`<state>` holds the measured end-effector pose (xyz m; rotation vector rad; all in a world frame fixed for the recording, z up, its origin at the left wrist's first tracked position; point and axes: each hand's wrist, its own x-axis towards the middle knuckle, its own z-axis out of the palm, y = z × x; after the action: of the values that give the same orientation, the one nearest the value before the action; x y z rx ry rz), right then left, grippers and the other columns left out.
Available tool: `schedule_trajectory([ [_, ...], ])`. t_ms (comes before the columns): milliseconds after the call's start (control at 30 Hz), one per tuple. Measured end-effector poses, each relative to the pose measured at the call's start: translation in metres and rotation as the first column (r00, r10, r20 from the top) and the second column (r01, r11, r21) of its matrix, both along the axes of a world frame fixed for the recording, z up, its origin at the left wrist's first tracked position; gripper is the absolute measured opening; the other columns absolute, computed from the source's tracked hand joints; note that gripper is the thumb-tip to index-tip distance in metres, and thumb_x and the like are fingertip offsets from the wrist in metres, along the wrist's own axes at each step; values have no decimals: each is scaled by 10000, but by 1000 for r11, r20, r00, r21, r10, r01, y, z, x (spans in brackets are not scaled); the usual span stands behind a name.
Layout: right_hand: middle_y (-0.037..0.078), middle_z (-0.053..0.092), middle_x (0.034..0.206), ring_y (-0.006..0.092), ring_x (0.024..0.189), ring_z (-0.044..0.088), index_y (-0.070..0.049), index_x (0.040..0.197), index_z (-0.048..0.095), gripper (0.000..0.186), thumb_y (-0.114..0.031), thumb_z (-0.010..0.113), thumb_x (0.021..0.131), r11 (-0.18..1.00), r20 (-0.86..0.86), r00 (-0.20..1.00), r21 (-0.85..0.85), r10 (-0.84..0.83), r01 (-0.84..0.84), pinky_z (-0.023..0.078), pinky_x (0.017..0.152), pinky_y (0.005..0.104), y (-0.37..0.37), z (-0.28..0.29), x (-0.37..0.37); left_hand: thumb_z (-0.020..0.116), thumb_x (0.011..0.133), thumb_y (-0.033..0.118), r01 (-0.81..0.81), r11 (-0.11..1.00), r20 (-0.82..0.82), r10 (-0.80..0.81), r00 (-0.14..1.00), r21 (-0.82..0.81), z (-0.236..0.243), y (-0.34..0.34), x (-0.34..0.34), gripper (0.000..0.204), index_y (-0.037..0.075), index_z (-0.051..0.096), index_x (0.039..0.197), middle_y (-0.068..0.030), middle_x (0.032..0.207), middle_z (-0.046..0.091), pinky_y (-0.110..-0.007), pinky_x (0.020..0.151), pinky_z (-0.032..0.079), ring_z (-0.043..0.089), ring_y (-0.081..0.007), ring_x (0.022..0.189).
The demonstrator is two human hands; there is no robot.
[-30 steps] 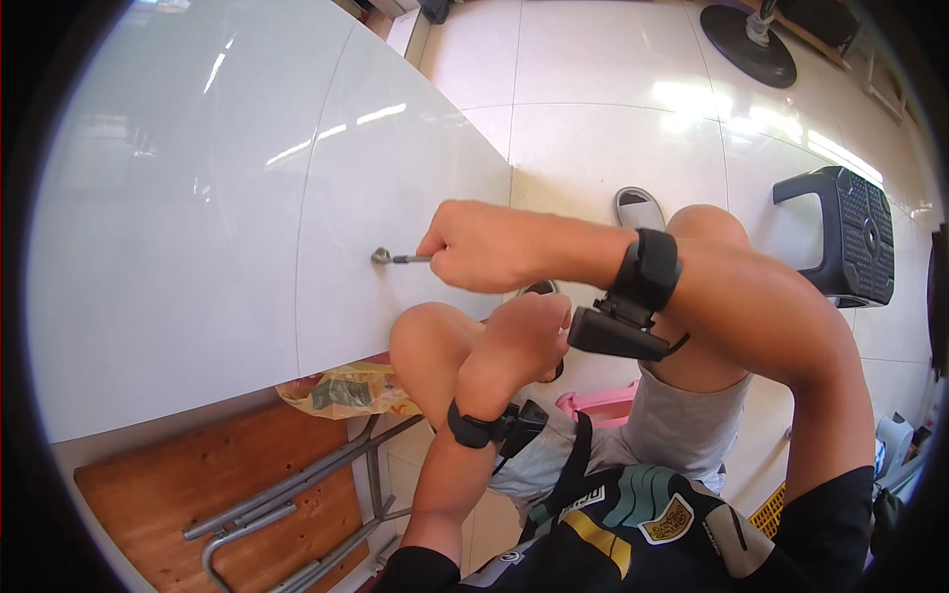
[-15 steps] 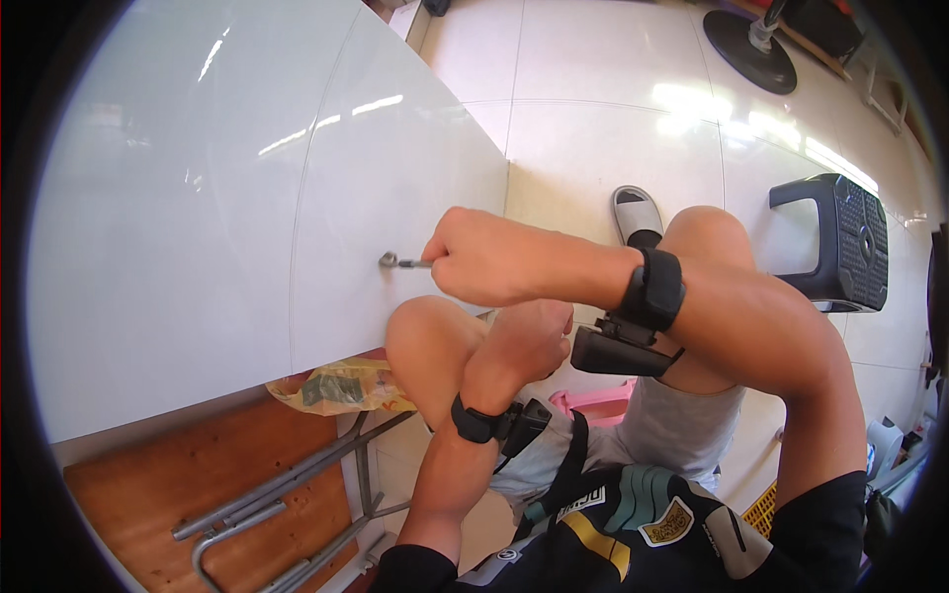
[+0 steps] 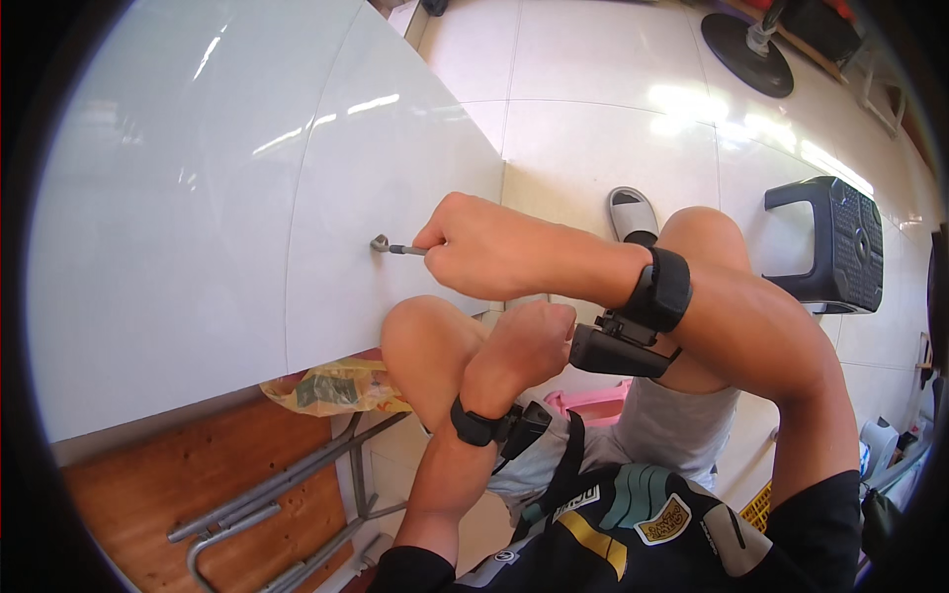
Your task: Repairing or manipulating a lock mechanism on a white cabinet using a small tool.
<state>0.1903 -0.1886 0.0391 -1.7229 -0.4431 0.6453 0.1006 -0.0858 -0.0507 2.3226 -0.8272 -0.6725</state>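
My right hand (image 3: 484, 247) is closed around a slim grey-and-dark rod (image 3: 405, 249), whose kind I cannot make out. Beyond the fingers, the rod meets a small rounded metal piece (image 3: 379, 243) in front of the glossy white panel (image 3: 217, 208); whether that piece is fixed to the panel or belongs to the rod is unclear. Lower down, beside my bent left knee (image 3: 425, 336), my left hand (image 3: 529, 341) is curled closed. Anything inside its fingers is hidden. Both wrists wear black straps with small black devices.
A black plastic stool (image 3: 840, 247) stands at the right on the tiled floor (image 3: 603, 59). The round black base (image 3: 748, 54) of a stand is farther back. Below the panel are a plastic bag (image 3: 331, 385), a wooden board (image 3: 198, 474) and grey metal tubes (image 3: 267, 484). A pink item (image 3: 598, 403) lies below my hands.
My right hand and the rod have shifted slightly up and left, and the rod tilts a little more. The rounded metal piece appears higher against the panel. My left hand stays almost still.
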Motion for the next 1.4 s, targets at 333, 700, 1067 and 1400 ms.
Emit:
schedule_trajectory([
  [333, 69, 362, 563, 161, 542, 315, 117, 791, 588, 212, -22, 435, 742, 1000, -28, 1000, -23, 6, -7, 334, 481, 405, -3, 3, 5, 611, 752, 47, -15, 999, -23, 16, 1000, 49, 7, -1, -1, 37, 26, 592, 729, -221, 705, 618, -519, 682, 490, 619, -433, 745],
  [700, 85, 405, 564, 165, 538, 381, 118, 893, 656, 303, -21, 435, 739, 997, -56, 995, -6, 82, -82, 364, 492, 375, 4, 7, -4, 586, 750, 40, -9, 999, 46, 11, 999, -36, 2, 2, -5, 41, 16, 616, 736, -226, 750, 633, -510, 690, 487, 628, -415, 764],
  [1067, 148, 465, 583, 231, 557, 432, 106, 911, 658, 324, -45, 458, 705, 957, -10, 957, -14, 290, -290, 402, 534, 400, 16, 7, -17, 556, 830, 99, -11, 998, -23, 13, 1000, 63, 42, 5, -8, 163, 10, 674, 899, -180, 841, 685, -449, 732, 509, 661, -358, 844],
  [1400, 292, 542, 628, 383, 562, 538, 92, 798, 620, 222, -49, 507, 667, 977, 33, 977, 1, 212, -212, 458, 566, 460, 20, 4, -19, 575, 893, 209, -30, 999, -69, 28, 997, -28, 56, 4, -7, 281, 20, 667, 1080, -183, 1017, 694, -422, 842, 496, 653, -341, 976],
])
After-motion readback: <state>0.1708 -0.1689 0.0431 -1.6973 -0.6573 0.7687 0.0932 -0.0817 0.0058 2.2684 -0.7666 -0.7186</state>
